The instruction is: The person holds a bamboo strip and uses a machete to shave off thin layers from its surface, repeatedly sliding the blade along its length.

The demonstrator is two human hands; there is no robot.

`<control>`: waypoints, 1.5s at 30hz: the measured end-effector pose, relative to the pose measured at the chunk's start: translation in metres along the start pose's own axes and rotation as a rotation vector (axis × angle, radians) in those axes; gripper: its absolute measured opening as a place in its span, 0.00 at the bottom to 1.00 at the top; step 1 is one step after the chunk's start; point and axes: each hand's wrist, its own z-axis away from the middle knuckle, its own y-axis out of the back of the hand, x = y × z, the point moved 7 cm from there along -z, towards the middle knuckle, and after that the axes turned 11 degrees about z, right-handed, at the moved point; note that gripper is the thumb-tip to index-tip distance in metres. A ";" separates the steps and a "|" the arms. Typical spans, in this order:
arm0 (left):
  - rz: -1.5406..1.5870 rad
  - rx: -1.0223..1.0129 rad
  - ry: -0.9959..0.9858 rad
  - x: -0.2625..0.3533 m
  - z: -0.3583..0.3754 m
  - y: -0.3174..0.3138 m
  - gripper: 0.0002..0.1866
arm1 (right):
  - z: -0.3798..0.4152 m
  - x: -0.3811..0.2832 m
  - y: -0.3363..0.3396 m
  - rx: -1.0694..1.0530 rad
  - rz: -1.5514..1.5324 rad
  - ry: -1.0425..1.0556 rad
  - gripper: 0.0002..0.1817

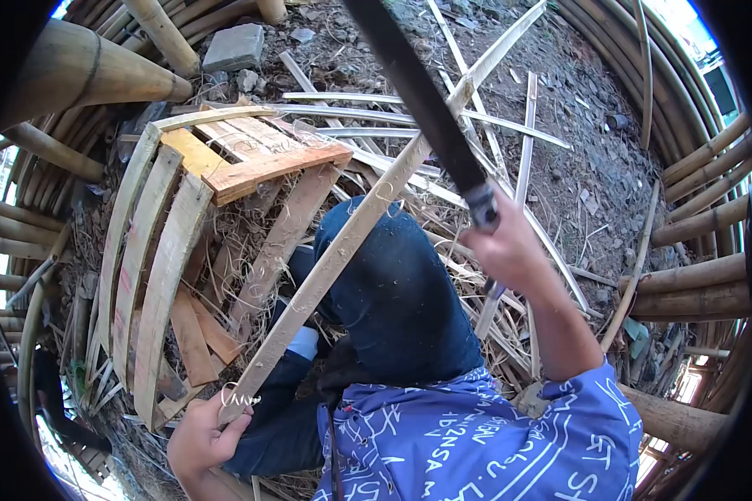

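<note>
Where the long pale strip [326,263] runs from the lower left to the top of the view, we see it slant over the raised knee [384,275]. Our left hand [205,438] is closed around its lower end, thumb on top, beside a thin curled shaving [238,399]. Our right hand [510,250] grips the dark handle [481,204] of a long-bladed knife [430,100], slightly blurred; the blade crosses the strip in our view, though we cannot tell whether they touch.

To the left of the knee we see a slatted wooden crate [171,309], with curly shavings and loose boards [194,338] inside. Faint reddish marks show on its slats, but we cannot read them.

Below, white lettering covers the blue-purple shirt [476,442]. We make out "ST" near the right sleeve and "N2NSA" towards the middle; the rest is too curved or folded for us to read surely.

Beyond the knee, more pale strips [530,138] lie crisscrossed on the littered, stony ground [589,159]. A grey block [234,48] sits past the crate, near the upper-left poles. Around the edges, we see thick bamboo poles [693,288] stacked or slanting on both sides.
</note>
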 end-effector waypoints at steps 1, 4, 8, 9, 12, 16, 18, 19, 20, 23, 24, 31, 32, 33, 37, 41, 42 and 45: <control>0.026 -0.039 0.006 -0.005 -0.001 0.000 0.07 | 0.002 0.001 -0.006 -0.009 0.004 0.005 0.19; 0.061 -0.064 0.022 -0.013 -0.002 -0.003 0.07 | 0.014 -0.012 -0.022 -0.086 0.044 0.234 0.17; 0.040 -0.059 0.051 -0.005 0.000 -0.004 0.08 | -0.008 -0.005 0.006 -0.003 0.031 0.052 0.16; 0.047 -0.051 0.055 -0.002 0.000 -0.005 0.08 | -0.013 0.001 0.005 0.006 -0.035 0.010 0.17; 0.023 -0.062 0.065 0.002 0.000 -0.007 0.09 | 0.006 -0.014 -0.014 -0.069 -0.013 0.052 0.18; 0.055 -0.060 0.035 0.003 -0.002 -0.012 0.10 | 0.019 -0.026 -0.024 -0.135 0.032 0.216 0.17; 0.087 -0.041 0.041 0.002 0.001 -0.013 0.10 | 0.012 -0.027 -0.013 -0.128 -0.033 0.106 0.19; 0.051 -0.056 0.020 0.005 0.001 -0.014 0.10 | 0.009 -0.025 -0.008 -0.068 0.003 0.059 0.20; 0.012 -0.072 -0.001 0.008 0.001 -0.015 0.10 | 0.010 -0.023 -0.010 -0.075 0.003 0.056 0.20; 0.127 -0.098 0.024 0.013 -0.006 -0.021 0.09 | 0.029 -0.029 -0.028 -0.224 0.021 0.112 0.20; 0.127 -0.109 0.005 0.014 -0.007 -0.023 0.09 | 0.034 -0.029 -0.037 -0.206 0.013 0.208 0.20; 0.109 -0.061 -0.035 0.027 -0.014 -0.034 0.07 | 0.027 -0.019 -0.025 -0.109 0.002 0.020 0.23; 0.119 -0.065 -0.058 0.029 -0.017 -0.035 0.07 | 0.033 -0.022 -0.030 -0.110 -0.032 0.069 0.23; 0.128 -0.074 -0.083 0.032 -0.021 -0.037 0.07 | 0.042 -0.023 -0.037 -0.109 -0.065 0.113 0.23; 0.188 -0.064 -0.025 0.030 -0.034 -0.040 0.06 | 0.051 -0.017 -0.048 -0.254 0.083 0.189 0.25; 0.220 -0.084 -0.042 0.039 -0.044 -0.041 0.07 | 0.038 -0.012 -0.039 -0.137 -0.054 0.092 0.23; 0.220 -0.097 -0.047 0.041 -0.045 -0.042 0.07 | 0.037 -0.010 -0.043 -0.079 -0.087 0.084 0.23; 0.241 -0.084 -0.130 0.041 -0.051 -0.042 0.08 | 0.046 -0.010 -0.046 -0.017 -0.120 0.013 0.23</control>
